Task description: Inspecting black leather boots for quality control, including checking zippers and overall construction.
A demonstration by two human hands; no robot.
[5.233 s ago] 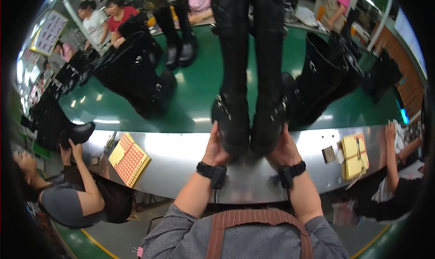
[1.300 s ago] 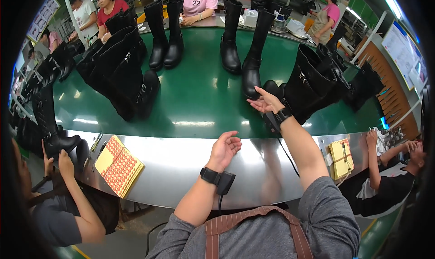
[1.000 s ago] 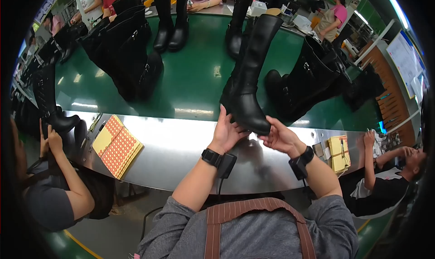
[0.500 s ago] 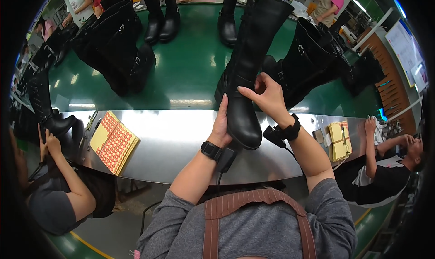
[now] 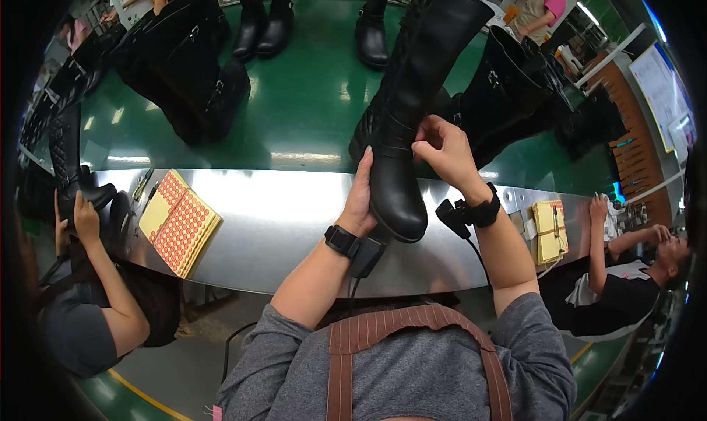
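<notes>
Left hand (image 5: 359,200) cupping tall black boot (image 5: 412,119) at foot, right hand (image 5: 444,152) pinching ankle strap; boot tilting above steel tabletop (image 5: 280,222). Inspection seemingly midway, more boots (image 5: 195,67) waiting on belt.

We see a long desk (image 5: 280,229) with a shiny metal strip along our near edge and a green surface (image 5: 309,119) running behind it. On the metal strip, toward our left, lies a yellow sheet of orange round stickers (image 5: 179,220); toward our right lies a stack of yellow pads (image 5: 549,231). On the green surface stand black boots: a leaning group at the far left (image 5: 195,67), a pair of tall boots (image 5: 261,23) near the far edge, a single boot (image 5: 372,30) beside them, and a cluster at the right (image 5: 515,97). Further dark boots (image 5: 74,163) line the left end, one touched by another person's hand.
</notes>
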